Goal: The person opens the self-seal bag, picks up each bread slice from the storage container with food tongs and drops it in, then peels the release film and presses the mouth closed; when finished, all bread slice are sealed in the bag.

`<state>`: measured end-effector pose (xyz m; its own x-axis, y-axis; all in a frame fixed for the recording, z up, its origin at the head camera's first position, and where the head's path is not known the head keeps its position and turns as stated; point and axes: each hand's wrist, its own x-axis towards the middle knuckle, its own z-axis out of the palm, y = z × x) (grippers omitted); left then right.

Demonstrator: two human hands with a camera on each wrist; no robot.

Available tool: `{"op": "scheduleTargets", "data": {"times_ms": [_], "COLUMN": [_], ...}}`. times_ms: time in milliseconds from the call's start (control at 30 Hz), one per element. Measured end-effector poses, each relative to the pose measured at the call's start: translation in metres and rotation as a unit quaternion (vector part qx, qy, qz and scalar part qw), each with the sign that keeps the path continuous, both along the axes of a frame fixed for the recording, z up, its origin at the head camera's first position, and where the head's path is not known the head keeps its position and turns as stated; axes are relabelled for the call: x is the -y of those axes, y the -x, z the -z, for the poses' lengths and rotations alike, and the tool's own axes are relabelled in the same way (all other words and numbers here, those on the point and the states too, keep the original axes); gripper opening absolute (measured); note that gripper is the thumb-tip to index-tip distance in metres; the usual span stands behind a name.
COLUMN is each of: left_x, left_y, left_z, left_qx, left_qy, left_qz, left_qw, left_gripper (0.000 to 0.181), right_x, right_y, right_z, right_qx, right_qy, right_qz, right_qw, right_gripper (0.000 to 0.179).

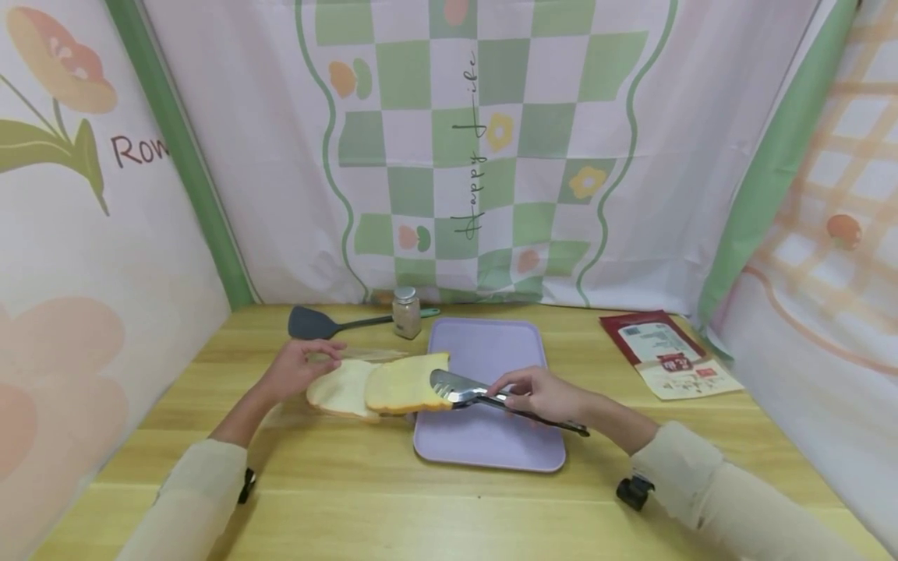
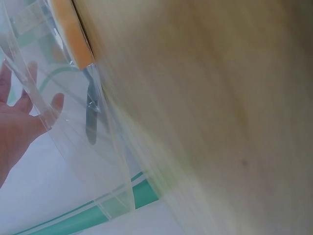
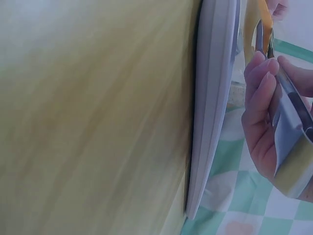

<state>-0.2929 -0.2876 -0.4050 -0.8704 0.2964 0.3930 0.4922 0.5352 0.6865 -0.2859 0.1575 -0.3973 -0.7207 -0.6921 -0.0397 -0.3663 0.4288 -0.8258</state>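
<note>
In the head view my left hand (image 1: 304, 371) holds a clear plastic bag (image 2: 78, 142) at its upper edge, the thumb showing through the film in the left wrist view. A bread slice (image 1: 341, 387) lies at the bag's left part. Another yellow-faced slice (image 1: 407, 383) overlaps it and reaches over the left edge of a purple tray (image 1: 484, 448). My right hand (image 1: 543, 396) grips metal tongs (image 1: 484, 393) by the handles, above the tray. The tongs' tips clasp the right end of the yellow-faced slice.
A dark spatula (image 1: 312, 323) lies at the back left, its handle running behind a small capped jar (image 1: 406, 314). A red and cream packet (image 1: 669, 356) lies flat at the right. Printed curtains (image 1: 484, 148) enclose the wooden table (image 1: 337, 499).
</note>
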Motion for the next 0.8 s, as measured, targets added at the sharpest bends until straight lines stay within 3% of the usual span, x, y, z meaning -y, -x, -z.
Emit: {"op": "scheduleTargets", "data": {"times_ms": [133, 800], "left_x": [0.003, 0.002], "left_y": [0.003, 0.002], "left_z": [0.004, 0.002], "left_qx": [-0.002, 0.019], "left_qy": [-0.004, -0.004], "left_qz": [0.005, 0.005], "left_qw": [1.0, 0.9998], "left_gripper": [0.004, 0.009], "right_x": [0.005, 0.037], "right_y": [0.0, 0.001], "right_z": [0.001, 0.003], "right_qx": [0.003, 0.016], "right_qy": [-0.001, 0.021], "right_qz": [-0.001, 0.008], "right_qw": [1.0, 0.9996], "right_gripper": [0.023, 0.023]}}
